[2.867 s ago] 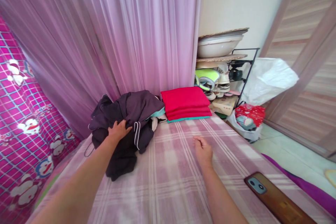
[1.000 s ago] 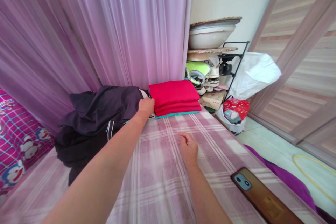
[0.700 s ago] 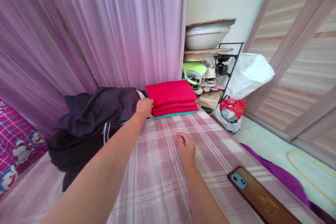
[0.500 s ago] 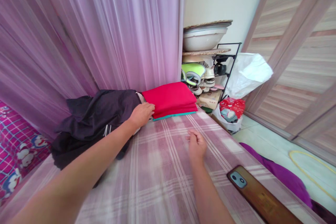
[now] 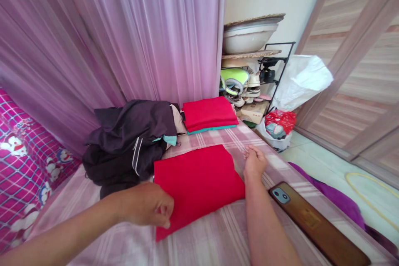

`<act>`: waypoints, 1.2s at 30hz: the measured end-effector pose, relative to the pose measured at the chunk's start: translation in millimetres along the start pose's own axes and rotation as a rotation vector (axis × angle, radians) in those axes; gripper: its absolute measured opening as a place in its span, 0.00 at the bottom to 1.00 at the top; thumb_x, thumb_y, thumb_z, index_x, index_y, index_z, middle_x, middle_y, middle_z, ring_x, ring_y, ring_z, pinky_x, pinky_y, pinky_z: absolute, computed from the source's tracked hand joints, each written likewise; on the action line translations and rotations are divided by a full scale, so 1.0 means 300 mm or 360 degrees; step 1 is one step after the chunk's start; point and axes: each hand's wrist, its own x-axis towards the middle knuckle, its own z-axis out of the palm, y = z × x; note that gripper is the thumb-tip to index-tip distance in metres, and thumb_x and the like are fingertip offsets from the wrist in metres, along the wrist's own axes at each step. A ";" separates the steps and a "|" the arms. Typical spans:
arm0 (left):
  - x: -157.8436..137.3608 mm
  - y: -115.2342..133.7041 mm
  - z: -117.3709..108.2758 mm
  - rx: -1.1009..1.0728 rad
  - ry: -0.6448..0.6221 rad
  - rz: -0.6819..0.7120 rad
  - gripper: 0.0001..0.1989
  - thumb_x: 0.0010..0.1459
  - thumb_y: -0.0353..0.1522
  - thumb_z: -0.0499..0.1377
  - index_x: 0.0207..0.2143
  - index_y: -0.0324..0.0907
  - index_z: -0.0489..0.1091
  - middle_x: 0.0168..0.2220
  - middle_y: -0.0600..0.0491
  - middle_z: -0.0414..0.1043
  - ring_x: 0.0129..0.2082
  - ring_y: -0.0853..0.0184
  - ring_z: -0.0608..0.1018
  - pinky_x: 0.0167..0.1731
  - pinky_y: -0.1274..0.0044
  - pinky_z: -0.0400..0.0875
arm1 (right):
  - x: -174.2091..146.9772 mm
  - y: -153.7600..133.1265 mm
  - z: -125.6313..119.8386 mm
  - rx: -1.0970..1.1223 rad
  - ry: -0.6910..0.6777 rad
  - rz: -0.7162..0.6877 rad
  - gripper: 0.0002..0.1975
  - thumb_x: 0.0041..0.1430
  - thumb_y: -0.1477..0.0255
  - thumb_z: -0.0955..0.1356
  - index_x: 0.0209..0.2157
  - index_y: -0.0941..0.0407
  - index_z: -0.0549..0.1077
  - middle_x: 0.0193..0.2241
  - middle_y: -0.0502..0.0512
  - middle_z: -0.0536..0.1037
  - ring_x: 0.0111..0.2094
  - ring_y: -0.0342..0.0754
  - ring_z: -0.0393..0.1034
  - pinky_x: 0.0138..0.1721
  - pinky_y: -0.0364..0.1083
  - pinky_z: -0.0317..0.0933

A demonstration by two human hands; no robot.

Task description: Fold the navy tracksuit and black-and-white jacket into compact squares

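Note:
A folded red cloth (image 5: 199,187) lies on the checked bedsheet in front of me, its edges slightly slanted. My left hand (image 5: 152,205) is closed at the cloth's left edge, thumb and fingers curled together over it. Beside the cloth's right edge is my right hand (image 5: 254,161), its fingers curled and no thing visible in them; the forearm passes by the cloth's right corner. Farther back sits a folded red stack (image 5: 210,113) with a teal layer at its bottom. To its left is a heap of dark clothes (image 5: 134,141) with white piping and teal trim.
A brown phone (image 5: 311,220) lies on the bedsheet (image 5: 124,245) at the right. Purple curtains (image 5: 156,33) hang behind. Beyond the bed's edge stand a shoe rack (image 5: 277,70) with basins on top, plastic bags (image 5: 277,129) and a wooden wardrobe (image 5: 358,79).
A red folded cloth has come off the stack toward me onto the bedsheet. My left hand has moved nearer with it; my right hand has shifted a little right. The stack looks lower.

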 end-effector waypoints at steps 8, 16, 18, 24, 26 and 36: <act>0.212 -0.123 0.012 0.0291 0.0482 -0.0514 0.09 0.60 0.38 0.60 0.40 0.43 0.71 0.43 0.49 0.76 0.45 0.60 0.76 0.43 0.73 0.68 | 0.001 0.013 0.003 -0.0095 -0.0099 -0.0036 0.13 0.42 0.66 0.66 0.30 0.57 0.76 0.28 0.53 0.80 0.24 0.46 0.73 0.21 0.41 0.58; 0.087 0.036 -0.030 0.0154 0.0522 -0.0102 0.07 0.62 0.33 0.55 0.29 0.44 0.64 0.33 0.55 0.72 0.35 0.67 0.74 0.34 0.77 0.64 | 0.011 0.023 -0.003 -0.0116 -0.0110 -0.0028 0.12 0.41 0.67 0.66 0.29 0.57 0.76 0.28 0.52 0.80 0.24 0.45 0.73 0.21 0.41 0.58; 0.037 0.133 -0.026 -0.0002 0.0377 0.0209 0.08 0.62 0.34 0.55 0.28 0.46 0.64 0.31 0.58 0.71 0.32 0.69 0.74 0.32 0.77 0.64 | 0.017 0.028 -0.003 -0.0145 -0.0109 -0.0030 0.13 0.40 0.67 0.67 0.29 0.57 0.76 0.27 0.52 0.79 0.24 0.46 0.73 0.21 0.41 0.58; 0.037 0.063 -0.195 0.0001 0.0424 0.0083 0.09 0.58 0.31 0.56 0.25 0.45 0.63 0.27 0.59 0.70 0.29 0.68 0.73 0.29 0.76 0.64 | 0.032 0.042 -0.008 -0.0280 -0.0162 -0.0093 0.13 0.41 0.65 0.65 0.29 0.56 0.76 0.26 0.53 0.80 0.25 0.48 0.74 0.24 0.43 0.63; 0.019 -0.063 -0.372 -0.0014 0.0970 -0.0275 0.09 0.59 0.32 0.53 0.25 0.44 0.63 0.26 0.58 0.69 0.29 0.70 0.71 0.30 0.77 0.65 | 0.030 0.047 -0.008 -0.0295 -0.0179 -0.0117 0.14 0.41 0.64 0.65 0.30 0.56 0.76 0.26 0.54 0.80 0.26 0.49 0.75 0.24 0.43 0.64; -0.217 -0.291 -0.717 0.0455 0.2340 -0.1271 0.24 0.67 0.48 0.42 0.48 0.41 0.67 0.48 0.53 0.74 0.45 0.64 0.74 0.44 0.70 0.67 | 0.005 0.053 0.005 -0.0303 -0.0202 -0.0091 0.15 0.42 0.65 0.66 0.30 0.57 0.78 0.28 0.54 0.81 0.25 0.48 0.75 0.26 0.44 0.63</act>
